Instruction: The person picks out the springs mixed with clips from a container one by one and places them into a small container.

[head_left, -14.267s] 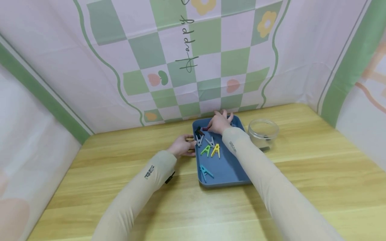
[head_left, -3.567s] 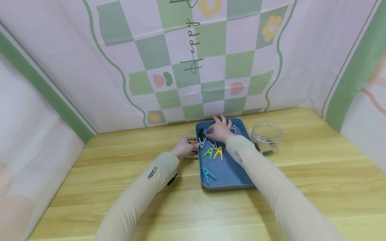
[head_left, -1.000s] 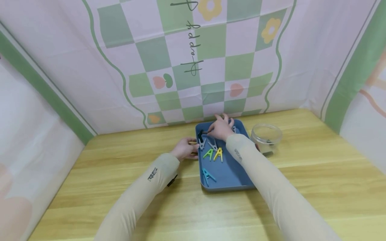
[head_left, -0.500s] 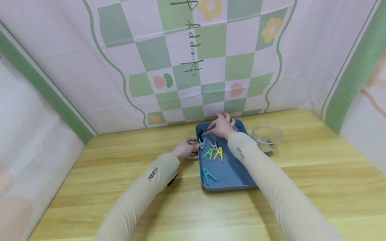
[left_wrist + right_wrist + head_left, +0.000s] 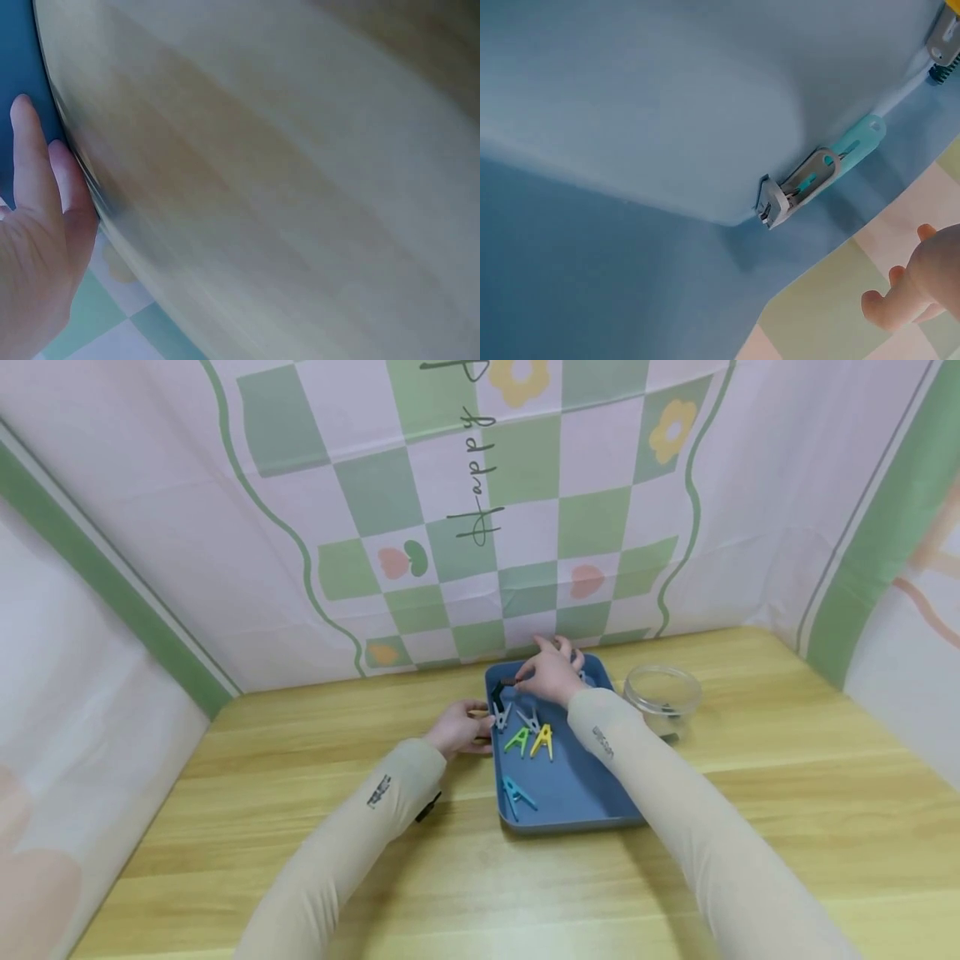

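Observation:
A blue tray (image 5: 570, 793) lies on the wooden table. My left hand (image 5: 456, 729) touches its left wall, and the left wrist view shows fingers (image 5: 34, 161) stretched along that wall. Inside the tray's far end, my right hand (image 5: 553, 677) pinches a small dark brown stick (image 5: 507, 682), its kind unclear. A black piece (image 5: 497, 697) lies just below it. Grey (image 5: 501, 718), green (image 5: 517, 742), yellow (image 5: 543, 741) and light blue (image 5: 517, 795) clothespins lie in the tray. A teal and silver nail clipper (image 5: 821, 172) lies at the tray's edge in the right wrist view.
Right of the tray stands a clear round jar (image 5: 662, 693) with a few dark pieces in it, partly behind my right sleeve. A checkered cloth (image 5: 528, 531) hangs close behind the tray. The wooden table (image 5: 300, 777) extends to both sides.
The purplish piece seen beside my right hand at first is out of sight. Over the last second my right hand has shifted slightly up with the brown stick. My left hand stays at the tray.

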### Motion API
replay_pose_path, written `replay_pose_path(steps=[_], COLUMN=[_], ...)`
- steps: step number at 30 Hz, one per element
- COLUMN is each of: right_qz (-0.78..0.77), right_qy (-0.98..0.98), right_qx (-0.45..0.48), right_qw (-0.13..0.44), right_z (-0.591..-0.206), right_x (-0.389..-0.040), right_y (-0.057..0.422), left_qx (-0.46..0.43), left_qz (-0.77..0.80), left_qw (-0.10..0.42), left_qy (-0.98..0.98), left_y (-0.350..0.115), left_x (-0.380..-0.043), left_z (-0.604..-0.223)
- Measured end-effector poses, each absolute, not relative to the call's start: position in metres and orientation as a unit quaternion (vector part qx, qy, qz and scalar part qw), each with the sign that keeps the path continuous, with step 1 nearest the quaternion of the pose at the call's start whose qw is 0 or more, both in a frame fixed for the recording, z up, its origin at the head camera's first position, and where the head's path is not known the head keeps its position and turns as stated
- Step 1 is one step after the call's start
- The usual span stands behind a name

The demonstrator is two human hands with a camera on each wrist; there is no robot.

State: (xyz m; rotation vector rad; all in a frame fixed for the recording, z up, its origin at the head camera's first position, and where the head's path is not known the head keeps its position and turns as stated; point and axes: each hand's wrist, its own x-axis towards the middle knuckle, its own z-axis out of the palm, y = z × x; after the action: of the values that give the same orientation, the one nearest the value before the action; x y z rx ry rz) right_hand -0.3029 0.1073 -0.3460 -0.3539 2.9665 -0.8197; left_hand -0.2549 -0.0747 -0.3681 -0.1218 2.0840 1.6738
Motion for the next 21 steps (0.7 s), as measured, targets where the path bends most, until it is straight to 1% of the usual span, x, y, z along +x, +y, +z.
replay_pose_path(steps=[9, 21], right_qz=[-0.262, -0.286], right_qy=[0.958, 0.951], right_qx=[-0.115, -0.120], right_qw=[0.010, 0.013], right_z=[-0.338, -0.332], right_x=[-0.303, -0.302], right_y=[0.109, 0.112], left_qx=[-0.044, -0.046], left_qz=[0.605, 0.604], left_qw=[0.229, 0.231], left_qy=[0.762, 0.761], left_y=[-0.075, -0.075], left_x=[-0.255, -0.254], left_z=[-0.366, -0.365])
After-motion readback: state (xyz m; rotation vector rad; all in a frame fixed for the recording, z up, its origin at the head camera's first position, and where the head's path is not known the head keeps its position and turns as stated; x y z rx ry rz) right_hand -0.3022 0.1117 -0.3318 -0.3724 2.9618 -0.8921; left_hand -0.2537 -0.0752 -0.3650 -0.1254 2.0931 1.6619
